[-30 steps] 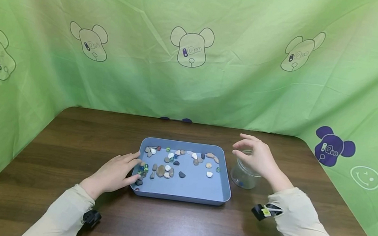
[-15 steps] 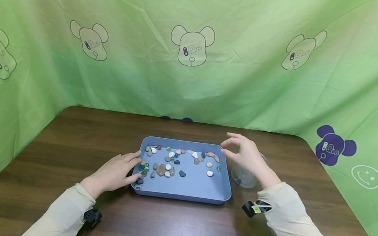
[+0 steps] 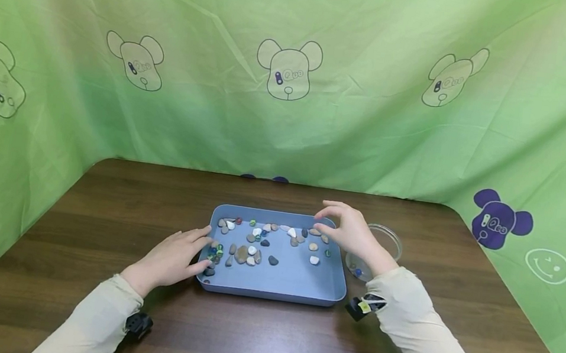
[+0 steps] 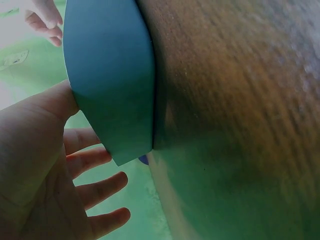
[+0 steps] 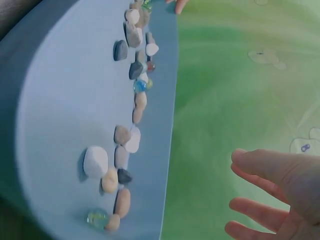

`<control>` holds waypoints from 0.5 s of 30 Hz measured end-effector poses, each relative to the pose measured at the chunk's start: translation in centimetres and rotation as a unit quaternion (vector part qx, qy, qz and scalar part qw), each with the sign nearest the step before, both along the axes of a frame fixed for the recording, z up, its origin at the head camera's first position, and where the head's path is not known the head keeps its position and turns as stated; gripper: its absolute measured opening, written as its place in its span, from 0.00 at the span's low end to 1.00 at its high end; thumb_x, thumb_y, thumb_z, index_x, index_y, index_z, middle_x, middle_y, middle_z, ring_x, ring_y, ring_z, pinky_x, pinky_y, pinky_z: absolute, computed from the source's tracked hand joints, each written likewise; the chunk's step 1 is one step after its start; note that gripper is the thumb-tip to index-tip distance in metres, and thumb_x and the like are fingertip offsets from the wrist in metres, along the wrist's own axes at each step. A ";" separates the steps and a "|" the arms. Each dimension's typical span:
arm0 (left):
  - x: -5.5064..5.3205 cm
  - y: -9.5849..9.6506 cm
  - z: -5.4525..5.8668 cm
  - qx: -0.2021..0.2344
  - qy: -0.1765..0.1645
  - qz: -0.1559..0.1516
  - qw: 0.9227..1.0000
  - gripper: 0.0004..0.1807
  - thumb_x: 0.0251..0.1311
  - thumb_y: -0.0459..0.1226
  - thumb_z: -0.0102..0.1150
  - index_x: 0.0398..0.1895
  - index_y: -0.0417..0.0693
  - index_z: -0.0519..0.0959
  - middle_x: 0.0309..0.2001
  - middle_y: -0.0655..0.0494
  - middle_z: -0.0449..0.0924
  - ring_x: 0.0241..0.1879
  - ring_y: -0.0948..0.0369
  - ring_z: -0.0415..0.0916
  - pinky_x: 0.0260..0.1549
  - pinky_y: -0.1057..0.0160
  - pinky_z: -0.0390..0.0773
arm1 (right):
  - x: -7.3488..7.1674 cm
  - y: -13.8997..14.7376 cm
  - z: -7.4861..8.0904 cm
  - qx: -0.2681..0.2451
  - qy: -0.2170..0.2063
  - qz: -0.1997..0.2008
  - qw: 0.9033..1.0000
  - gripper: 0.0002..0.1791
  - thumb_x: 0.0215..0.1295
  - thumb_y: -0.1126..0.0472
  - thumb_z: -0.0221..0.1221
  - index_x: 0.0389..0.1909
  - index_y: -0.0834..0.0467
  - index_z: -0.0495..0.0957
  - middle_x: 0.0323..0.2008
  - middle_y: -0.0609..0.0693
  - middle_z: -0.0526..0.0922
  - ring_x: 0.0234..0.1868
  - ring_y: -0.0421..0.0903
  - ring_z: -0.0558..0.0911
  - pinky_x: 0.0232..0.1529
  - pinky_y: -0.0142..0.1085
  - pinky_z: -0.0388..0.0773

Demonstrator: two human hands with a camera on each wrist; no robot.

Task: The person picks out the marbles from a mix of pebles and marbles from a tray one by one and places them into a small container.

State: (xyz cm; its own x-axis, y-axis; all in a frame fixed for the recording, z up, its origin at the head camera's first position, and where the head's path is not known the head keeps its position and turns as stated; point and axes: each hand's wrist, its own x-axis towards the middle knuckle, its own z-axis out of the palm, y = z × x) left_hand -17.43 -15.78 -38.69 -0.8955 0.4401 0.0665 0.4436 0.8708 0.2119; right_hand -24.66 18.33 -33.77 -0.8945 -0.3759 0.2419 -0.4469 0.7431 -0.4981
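A blue tray [image 3: 274, 281] on the wooden table holds scattered pebbles and glass marbles. My left hand [image 3: 170, 260] rests at its left edge, thumb and fingertips reaching over the rim with the fingers spread. Above the tray's back right corner hovers my right hand [image 3: 353, 230], its fingers loosely bent, thumb and forefinger apart, nothing between them. Beneath it lie a white pebble [image 5: 95, 162], a clear green marble [image 5: 97, 218] and several tan and grey stones. Right of the tray stands a clear jar [image 3: 387, 231] with a blue marble [image 3: 358, 272] inside; my right wrist hides part of it.
Several marbles [image 3: 219, 250] cluster by the tray's left wall, close to my left fingertips. A large brown pebble [image 3: 242, 254] lies left of the tray's middle. Green printed cloth [image 3: 278, 134] hangs behind and beside the table [image 3: 261, 340].
My right hand has moved left from above the jar to over the tray's back right corner, uncovering the jar's rim. The left hand stays where it was.
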 end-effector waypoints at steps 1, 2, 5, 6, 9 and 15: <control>0.0 0.0 0.0 -0.001 0.000 0.000 1.000 0.26 0.62 0.47 0.53 0.58 0.40 0.72 0.67 0.42 0.64 0.65 0.46 0.64 0.62 0.40 0.63 | -0.1 -0.2 -0.1 0.000 -0.003 0.000 1.000 0.09 0.56 0.63 0.63 0.37 0.62 0.82 0.59 0.65 0.74 0.61 0.64 0.71 0.62 0.56 0.66; 0.0 0.0 0.0 -0.001 0.000 0.000 1.000 0.26 0.62 0.47 0.53 0.58 0.40 0.72 0.67 0.42 0.64 0.65 0.46 0.64 0.62 0.40 0.64 | -0.2 -0.4 -0.1 0.000 -0.005 0.000 1.000 0.09 0.57 0.63 0.63 0.38 0.62 0.82 0.59 0.64 0.73 0.61 0.64 0.71 0.62 0.56 0.66; 0.0 0.0 0.0 -0.003 0.002 -0.001 1.000 0.26 0.63 0.47 0.53 0.58 0.40 0.72 0.67 0.42 0.64 0.65 0.46 0.64 0.62 0.41 0.64 | -0.5 -1.0 -0.3 -0.003 -0.014 0.006 1.000 0.09 0.57 0.63 0.62 0.38 0.62 0.82 0.60 0.64 0.73 0.62 0.63 0.71 0.62 0.55 0.66; 0.0 0.0 0.0 -0.003 0.003 -0.001 1.000 0.26 0.63 0.47 0.53 0.58 0.40 0.73 0.67 0.42 0.64 0.65 0.47 0.64 0.62 0.41 0.64 | -0.5 -1.2 -0.4 -0.004 -0.015 0.009 1.000 0.09 0.57 0.63 0.62 0.39 0.62 0.82 0.60 0.63 0.73 0.61 0.63 0.71 0.62 0.55 0.66; 0.0 0.0 0.0 -0.002 0.004 -0.003 1.000 0.26 0.62 0.47 0.53 0.58 0.40 0.73 0.67 0.42 0.64 0.65 0.47 0.64 0.61 0.40 0.64 | -0.8 -1.8 -0.6 -0.010 -0.022 0.016 1.000 0.09 0.58 0.63 0.62 0.38 0.62 0.82 0.60 0.63 0.73 0.62 0.62 0.71 0.62 0.54 0.66; 0.0 0.1 0.1 0.000 -0.003 -0.002 1.000 0.25 0.62 0.47 0.53 0.58 0.41 0.73 0.67 0.42 0.64 0.65 0.46 0.64 0.62 0.40 0.64 | -1.4 -2.9 -1.1 -0.012 -0.024 0.029 0.999 0.08 0.57 0.62 0.63 0.36 0.60 0.83 0.58 0.63 0.74 0.61 0.61 0.72 0.63 0.53 0.67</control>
